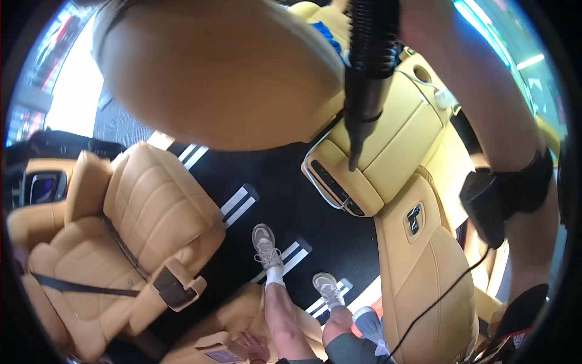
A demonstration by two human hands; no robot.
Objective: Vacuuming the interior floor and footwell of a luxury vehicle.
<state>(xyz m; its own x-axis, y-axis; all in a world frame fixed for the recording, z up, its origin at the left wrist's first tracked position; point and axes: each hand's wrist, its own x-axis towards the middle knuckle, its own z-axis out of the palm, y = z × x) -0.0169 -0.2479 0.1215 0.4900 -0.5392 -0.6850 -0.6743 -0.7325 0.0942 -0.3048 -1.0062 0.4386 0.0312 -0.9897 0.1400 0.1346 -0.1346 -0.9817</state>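
Note:
My left hand (251,346) is low in the view, lying with fingers spread on tan leather beside a small padded armrest (221,347). It holds nothing that I can see. On the right my bare right arm rises to the top edge, a black box (488,203) strapped round it with a thin cable hanging down. The right hand itself is beyond the top edge. Next to that arm, a black ribbed tube with a narrow tapered nozzle (362,130) points down over a pale tan seat (397,136). The nozzle's tip is in front of the seat's end; contact cannot be judged.
A large blurred tan rounded shape (224,79) blocks the upper middle. At left stands a quilted tan seat (160,194) with a dark belt. Another tan seat panel (418,267) carries control switches. My shoes rest on black flooring (236,164) with white stripes. A blue cloth (327,36) lies farther back.

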